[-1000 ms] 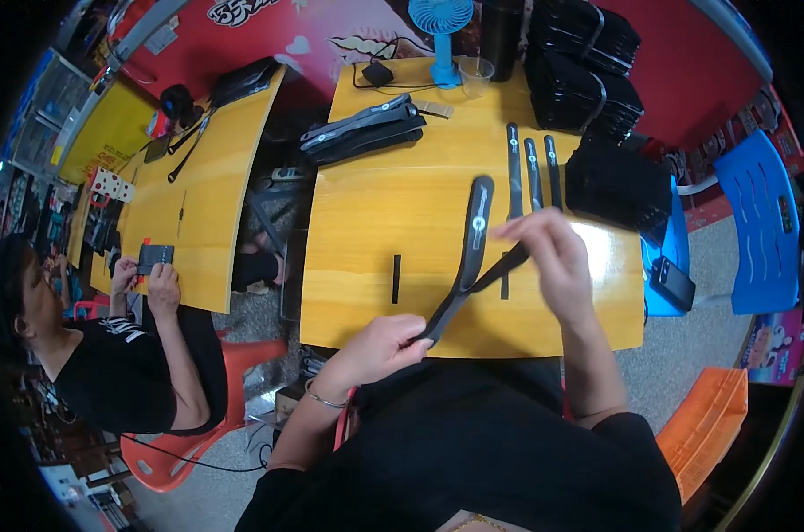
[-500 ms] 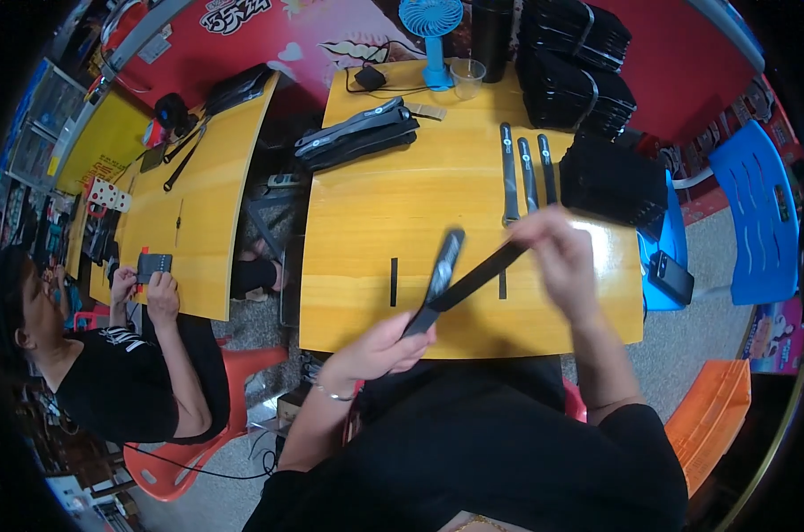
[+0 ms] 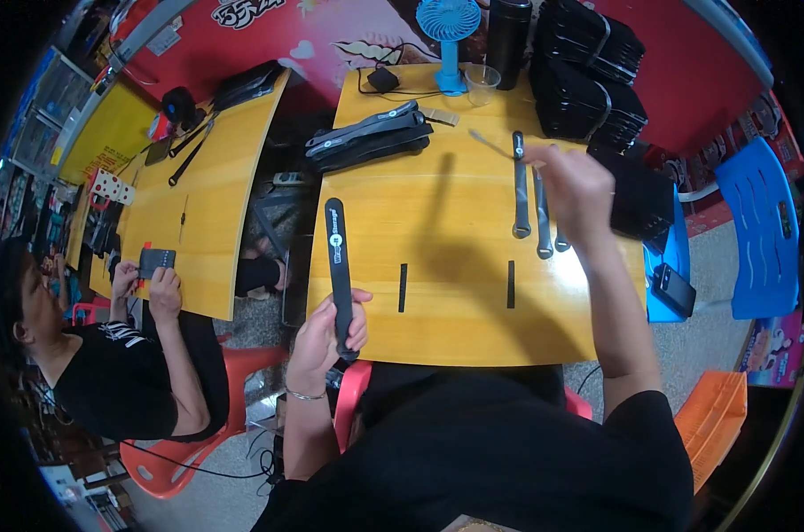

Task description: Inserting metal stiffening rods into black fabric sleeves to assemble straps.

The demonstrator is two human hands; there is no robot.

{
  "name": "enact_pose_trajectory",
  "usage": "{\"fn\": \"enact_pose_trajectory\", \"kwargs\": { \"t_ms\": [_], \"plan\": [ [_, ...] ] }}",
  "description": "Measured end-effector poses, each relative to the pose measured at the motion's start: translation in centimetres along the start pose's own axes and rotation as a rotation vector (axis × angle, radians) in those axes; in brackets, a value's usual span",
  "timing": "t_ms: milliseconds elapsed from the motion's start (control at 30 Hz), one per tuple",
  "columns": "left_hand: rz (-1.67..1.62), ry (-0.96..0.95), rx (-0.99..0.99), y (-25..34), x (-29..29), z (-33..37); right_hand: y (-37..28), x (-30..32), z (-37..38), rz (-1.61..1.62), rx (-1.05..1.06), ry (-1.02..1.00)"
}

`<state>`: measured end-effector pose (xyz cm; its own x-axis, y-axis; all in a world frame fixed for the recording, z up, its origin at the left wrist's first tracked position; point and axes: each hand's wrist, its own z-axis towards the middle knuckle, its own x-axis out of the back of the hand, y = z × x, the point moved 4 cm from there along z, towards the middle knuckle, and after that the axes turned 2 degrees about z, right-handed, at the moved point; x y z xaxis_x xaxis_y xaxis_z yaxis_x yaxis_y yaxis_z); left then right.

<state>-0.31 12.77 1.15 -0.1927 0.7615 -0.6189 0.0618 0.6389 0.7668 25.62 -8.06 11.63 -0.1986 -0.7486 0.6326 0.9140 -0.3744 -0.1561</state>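
Observation:
My left hand [image 3: 326, 337] is closed around the lower end of a flat black strap [image 3: 335, 244] with a rounded tip and white print, held upright near the table's front left edge. Raised over the right of the table, my right hand [image 3: 579, 191] has its fingers pinched on a thin grey strip [image 3: 495, 144], seen nearly edge-on and blurred. Below and beside that hand, several similar straps lie in a row, one strap [image 3: 521, 199] plainly visible and others partly covered. Two short black bars, a left bar [image 3: 403, 288] and a right bar [image 3: 511, 285], lie on the yellow tabletop [image 3: 455, 332].
A pile of straps [image 3: 371, 137] lies at the back left. Behind stand a blue fan [image 3: 449, 44], a clear cup [image 3: 482, 84] and a black bottle [image 3: 508, 44]. Bundled black stacks [image 3: 588, 97] fill the back right. A co-worker [image 3: 109, 355] handles a dark piece at another table.
My hands have moved apart. The left has swung left, bringing its strap upright; the right has risen away toward the row of straps with a thin strip. The view has shifted slightly.

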Motion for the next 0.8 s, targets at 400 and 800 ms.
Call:
{"fn": "enact_pose_trajectory", "kwargs": {
  "t_ms": [400, 800],
  "plan": [
    [-0.031, 0.187, -0.252, -0.8, 0.0, 2.0, -2.8, -9.1, -8.7, -0.034, -0.182, -0.543],
    [-0.088, 0.108, -0.216, -2.1, -2.8, 3.8, -1.0, -8.4, -8.6, -0.072, -0.31, -0.562]
  ]
}}
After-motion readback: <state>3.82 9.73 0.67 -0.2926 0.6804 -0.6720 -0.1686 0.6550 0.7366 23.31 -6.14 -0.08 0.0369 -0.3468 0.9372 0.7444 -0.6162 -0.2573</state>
